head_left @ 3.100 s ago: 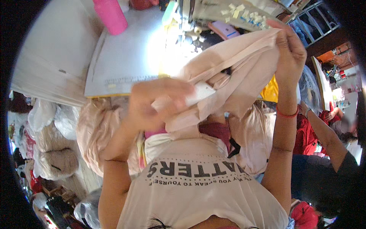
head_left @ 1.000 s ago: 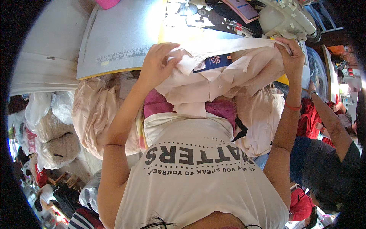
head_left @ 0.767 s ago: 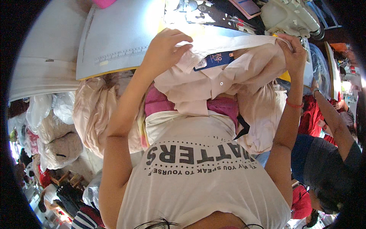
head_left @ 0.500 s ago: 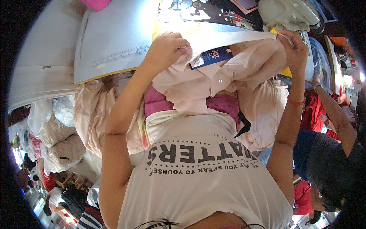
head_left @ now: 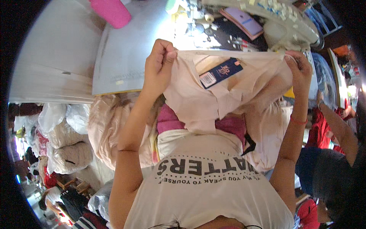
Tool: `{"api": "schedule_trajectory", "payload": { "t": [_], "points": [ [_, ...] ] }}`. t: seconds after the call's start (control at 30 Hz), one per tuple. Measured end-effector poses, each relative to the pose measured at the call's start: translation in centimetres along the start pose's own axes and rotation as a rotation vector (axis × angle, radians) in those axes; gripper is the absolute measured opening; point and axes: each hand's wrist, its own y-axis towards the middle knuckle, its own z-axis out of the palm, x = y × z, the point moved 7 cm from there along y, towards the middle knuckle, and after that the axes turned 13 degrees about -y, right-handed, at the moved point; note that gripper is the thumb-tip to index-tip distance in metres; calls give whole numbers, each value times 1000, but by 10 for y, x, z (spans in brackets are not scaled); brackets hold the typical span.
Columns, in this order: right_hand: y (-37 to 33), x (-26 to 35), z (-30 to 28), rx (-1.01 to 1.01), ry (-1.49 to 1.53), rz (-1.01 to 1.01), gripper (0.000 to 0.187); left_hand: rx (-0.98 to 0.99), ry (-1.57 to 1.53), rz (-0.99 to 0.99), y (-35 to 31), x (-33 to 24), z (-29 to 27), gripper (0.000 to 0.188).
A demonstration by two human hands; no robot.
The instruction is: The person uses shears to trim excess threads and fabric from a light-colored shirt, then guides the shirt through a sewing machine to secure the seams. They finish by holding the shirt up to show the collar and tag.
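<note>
Stretched between my two hands is a pale peach garment (head_left: 190, 89), its top edge pulled nearly straight from side to side. My left hand (head_left: 159, 68) is closed on the left end of that edge. The right end sits pinched in my right hand (head_left: 300, 68). A dark blue hang tag (head_left: 222, 72) with a white label lies against the garment just under the edge. The lower part of the cloth hangs in folds over a magenta cloth (head_left: 169, 119) at my lap.
A grey worktable (head_left: 126, 61) lies ahead, with a pink cylinder-shaped container (head_left: 112, 13) on it. Beyond my hands are a phone (head_left: 244, 19) and an off-white machine (head_left: 291, 32). Peach cloth heaps (head_left: 108, 129) flank my lap. At right, another person's arm (head_left: 339, 126) reaches in.
The garment's edge is drawn straighter, and more of the hang tag shows. My left hand has turned more upright. The whole view has shifted, with the pink container showing more.
</note>
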Motion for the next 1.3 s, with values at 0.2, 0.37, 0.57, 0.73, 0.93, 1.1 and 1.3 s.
{"api": "schedule_trajectory", "payload": {
  "t": [0.2,0.37,0.57,0.73,0.93,1.1,1.3],
  "points": [
    [22,83,-63,-282,199,-155,15,-165,160,444,40,-136,-31,5],
    [49,185,-152,-663,-37,-477,24,-360,466,726,90,-280,-35,15],
    [128,199,-156,-23,-5,-475,23,49,1029,421,138,-380,7,13],
    [72,214,-149,41,71,-437,12,394,1032,209,137,-314,-35,30],
    [45,209,-126,68,41,-404,11,449,843,-139,102,-279,-30,23],
    [-1,215,-107,399,169,-399,5,408,423,-124,56,-303,-21,19],
    [-10,191,-110,127,265,-227,10,425,320,-56,62,-261,-27,17]
  ]
}}
